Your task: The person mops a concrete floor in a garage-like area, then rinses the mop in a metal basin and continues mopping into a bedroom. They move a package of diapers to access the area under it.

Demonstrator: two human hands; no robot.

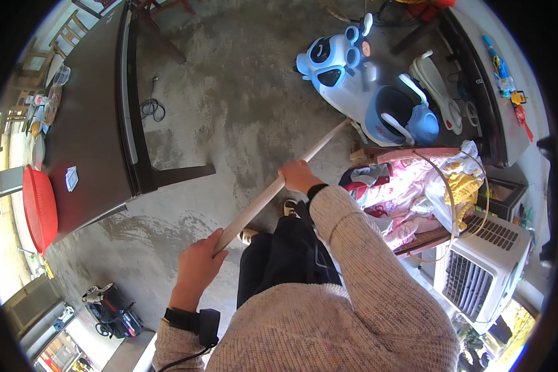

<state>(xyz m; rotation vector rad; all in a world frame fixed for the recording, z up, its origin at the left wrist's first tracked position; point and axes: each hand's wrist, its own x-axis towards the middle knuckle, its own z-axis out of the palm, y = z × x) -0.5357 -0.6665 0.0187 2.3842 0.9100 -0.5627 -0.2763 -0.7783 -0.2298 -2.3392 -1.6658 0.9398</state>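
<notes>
Both my hands are wrapped round a long pale wooden pole (254,208) that slants from near my left hip up to the far right. My left hand (198,263) grips its near end. Farther along, my right hand (301,177) is closed on the shaft. The far end meets the floor beside a blue and white ride-on toy (378,105); a small greyish bit shows there, too unclear to name. Dark wet-looking streaks mark the concrete floor (229,93) around the pole.
At left stands a dark table (90,124) with a red basket (38,208) at its corner. A cable (152,108) lies on the floor by it. To my right are a crib piled with clothes (409,192) and a white air cooler (483,266). A dark bag (113,310) sits lower left.
</notes>
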